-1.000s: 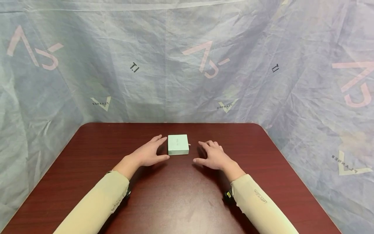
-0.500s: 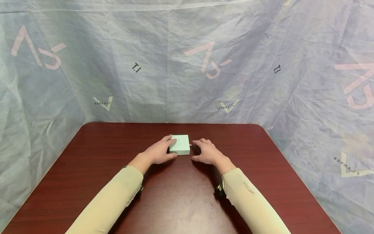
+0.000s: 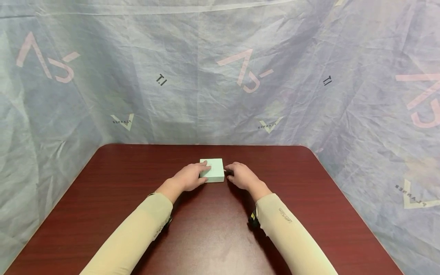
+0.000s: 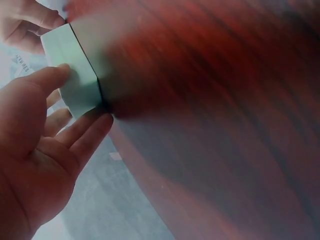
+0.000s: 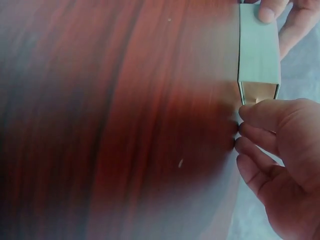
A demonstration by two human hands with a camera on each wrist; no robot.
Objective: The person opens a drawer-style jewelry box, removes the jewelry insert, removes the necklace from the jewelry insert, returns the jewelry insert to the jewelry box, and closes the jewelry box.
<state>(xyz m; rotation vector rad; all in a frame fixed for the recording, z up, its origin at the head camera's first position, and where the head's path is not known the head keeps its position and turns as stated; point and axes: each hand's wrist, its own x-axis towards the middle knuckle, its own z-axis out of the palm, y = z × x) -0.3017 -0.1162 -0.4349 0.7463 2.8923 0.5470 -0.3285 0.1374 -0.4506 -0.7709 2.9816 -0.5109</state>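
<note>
A small pale green box (image 3: 216, 169) lies flat toward the far side of the table. My left hand (image 3: 189, 177) grips its left end, with fingers over the top and the thumb on the near side, as the left wrist view shows on the box (image 4: 72, 65). At the other end, my right hand (image 3: 243, 177) pinches a small pull tab between thumb and fingers. In the right wrist view, the box (image 5: 260, 45) shows a tan inner end face (image 5: 260, 90) framed by its green sleeve. The fingertips hide most of the tab.
The dark red wooden table (image 3: 213, 229) has rounded far corners. A grey printed cloth (image 3: 178, 76) hangs behind it and along both sides. Dark wrist devices (image 3: 253, 219) sit under the pale sleeves (image 3: 292, 229).
Both hands have closed in on the box from either side. My left hand has taken hold of its left end, and my right fingers have come together on the tab.
</note>
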